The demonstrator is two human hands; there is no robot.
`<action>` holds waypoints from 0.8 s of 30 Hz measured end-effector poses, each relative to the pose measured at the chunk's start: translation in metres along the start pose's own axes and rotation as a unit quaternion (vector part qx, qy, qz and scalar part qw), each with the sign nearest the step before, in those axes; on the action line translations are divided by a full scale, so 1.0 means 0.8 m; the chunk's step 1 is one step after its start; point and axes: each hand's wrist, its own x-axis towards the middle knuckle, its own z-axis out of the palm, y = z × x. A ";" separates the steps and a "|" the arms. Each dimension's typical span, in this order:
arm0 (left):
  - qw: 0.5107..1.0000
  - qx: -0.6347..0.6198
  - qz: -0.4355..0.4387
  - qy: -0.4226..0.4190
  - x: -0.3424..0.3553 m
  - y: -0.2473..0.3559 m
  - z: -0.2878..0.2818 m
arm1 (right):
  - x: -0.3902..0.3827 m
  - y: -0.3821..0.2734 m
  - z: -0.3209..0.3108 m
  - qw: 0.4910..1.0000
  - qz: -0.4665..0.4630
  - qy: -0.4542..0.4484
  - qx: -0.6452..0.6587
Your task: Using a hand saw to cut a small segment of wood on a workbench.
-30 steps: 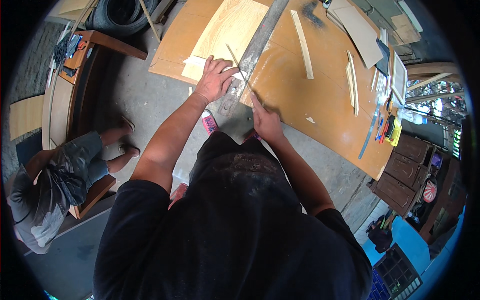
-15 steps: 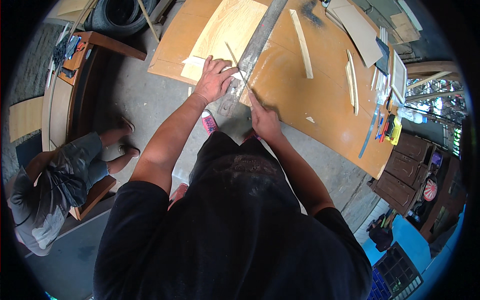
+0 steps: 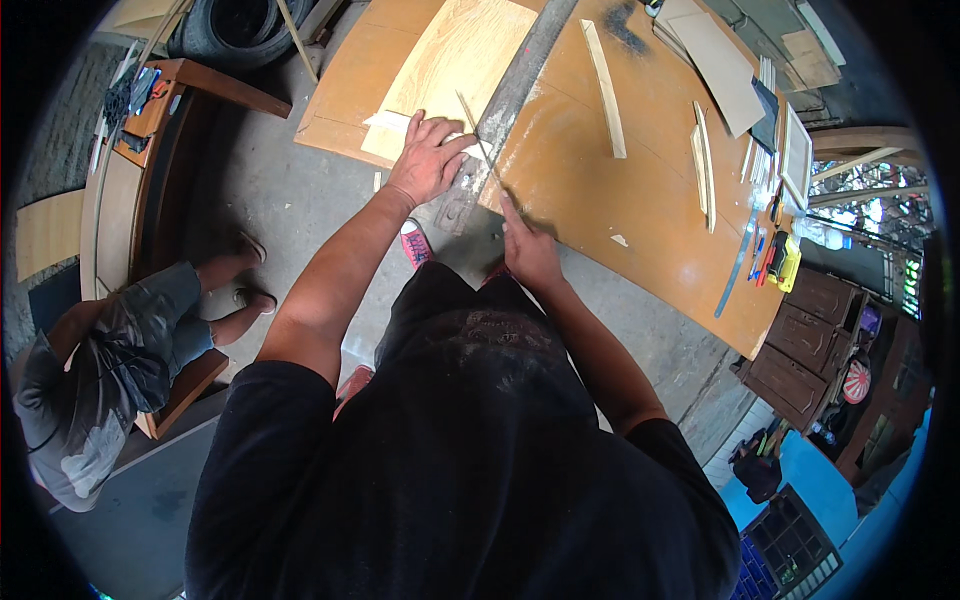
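Observation:
My left hand presses a pale wood strip down near the grey beam, fingers bent over it; the strip's middle is hidden under them. My right hand is closed round the end of a long thin saw, seen almost edge-on, its index finger stretched along it. The saw's blade crosses the grey beam just right of my left fingertips and points away from me. Beneath the strip's left end lies a wood-grained board.
The brown tabletop carries loose wood strips, a steel ruler, a yellow-handled tool and flat sheets. At left, a seated person is beside a wooden cabinet. Tyres stand at far left.
The saw and my right hand have shifted slightly back toward me. My left hand stays in place on the strip.

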 end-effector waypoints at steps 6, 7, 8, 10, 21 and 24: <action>1.000 0.004 -0.020 -0.006 -0.007 -0.003 -0.004 | -0.078 -0.009 -0.039 0.978 0.137 -0.144 0.060; 1.000 -0.001 -0.016 -0.004 -0.006 -0.001 -0.003 | -0.084 -0.012 -0.043 0.982 0.125 -0.118 0.075; 1.000 -0.005 -0.012 -0.001 -0.005 0.000 -0.003 | -0.077 -0.009 -0.039 0.982 0.126 -0.118 0.075; 1.000 -0.002 -0.007 0.001 -0.004 0.002 -0.005 | -0.039 0.005 -0.019 0.981 0.127 -0.147 0.016; 1.000 -0.007 -0.019 -0.009 -0.004 0.000 -0.003 | -0.079 -0.002 -0.034 0.988 0.106 -0.094 0.053; 1.000 -0.008 -0.009 0.006 -0.005 0.002 -0.003 | -0.050 0.001 -0.019 0.986 0.118 -0.113 0.038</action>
